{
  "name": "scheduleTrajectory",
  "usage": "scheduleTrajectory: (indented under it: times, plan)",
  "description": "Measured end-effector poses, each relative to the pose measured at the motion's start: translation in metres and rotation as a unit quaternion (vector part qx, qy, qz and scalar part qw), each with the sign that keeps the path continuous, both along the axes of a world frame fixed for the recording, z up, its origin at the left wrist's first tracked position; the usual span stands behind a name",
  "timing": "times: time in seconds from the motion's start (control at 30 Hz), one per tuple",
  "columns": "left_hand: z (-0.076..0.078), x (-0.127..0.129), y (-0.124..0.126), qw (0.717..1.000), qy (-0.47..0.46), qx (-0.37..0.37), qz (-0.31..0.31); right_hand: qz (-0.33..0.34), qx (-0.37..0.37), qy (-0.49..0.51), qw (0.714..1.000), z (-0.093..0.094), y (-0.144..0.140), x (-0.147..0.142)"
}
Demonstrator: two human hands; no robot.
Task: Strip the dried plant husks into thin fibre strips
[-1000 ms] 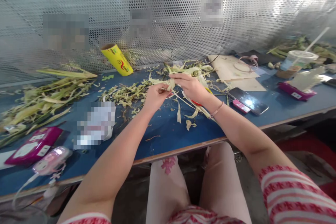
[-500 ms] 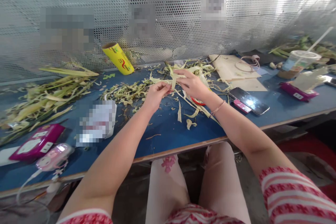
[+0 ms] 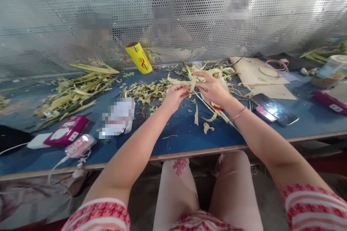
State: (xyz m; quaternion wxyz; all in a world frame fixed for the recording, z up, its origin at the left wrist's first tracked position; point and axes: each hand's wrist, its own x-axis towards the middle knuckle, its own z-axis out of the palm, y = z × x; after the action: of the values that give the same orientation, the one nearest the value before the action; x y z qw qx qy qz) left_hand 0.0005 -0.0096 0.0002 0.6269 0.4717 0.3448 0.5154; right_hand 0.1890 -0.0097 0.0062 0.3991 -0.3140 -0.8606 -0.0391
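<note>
Okay, from my remote feed I see both hands up over the blue flat surface (image 3: 184,135), meeting near its middle. Left hand (image 3: 175,96) is pinched shut on pale green leaf strips (image 3: 193,83), fingers curled tight; right hand (image 3: 213,87) is pinching the same strips from the other side, thumb and forefinger narrow, other fingers loosely spread. Strips hang between the hands and trail down onto the surface under the right wrist. Just behind the hands, a heap of shredded pale leaf scraps (image 3: 146,92). Far left, a pile of long green leaves (image 3: 78,88). Yellow cylindrical roll (image 3: 138,57) leans against the perforated metal screen (image 3: 173,11). Right of the hands, a black smartphone (image 3: 275,104) lies flat, with a brown cardboard sheet (image 3: 252,74) behind it. Left near edge: magenta flat box (image 3: 66,135), pink rounded gadget (image 3: 80,145) with white cable.
</note>
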Motion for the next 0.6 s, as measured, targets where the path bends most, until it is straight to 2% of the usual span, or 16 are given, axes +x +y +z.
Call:
scheduleTrajectory:
  times: [0.2,0.37,0.53,0.6]
  plan:
    - [-0.009,0.004,0.000,0.996,0.061,0.069,-0.011,0.000,-0.006,-0.012,1.000,-0.001,-0.002,-0.003]
    - [-0.011,0.004,0.002,0.989,0.097,0.113,0.012,0.004,-0.015,-0.015,1.000,0.001,-0.003,-0.003]
    - [-0.007,0.002,0.000,0.989,0.097,0.108,0.014,0.011,0.002,0.034,0.999,-0.003,-0.001,-0.005]
    - [-0.005,0.001,0.000,0.991,0.091,0.103,0.009,0.004,-0.018,0.068,0.998,-0.004,0.000,-0.006]
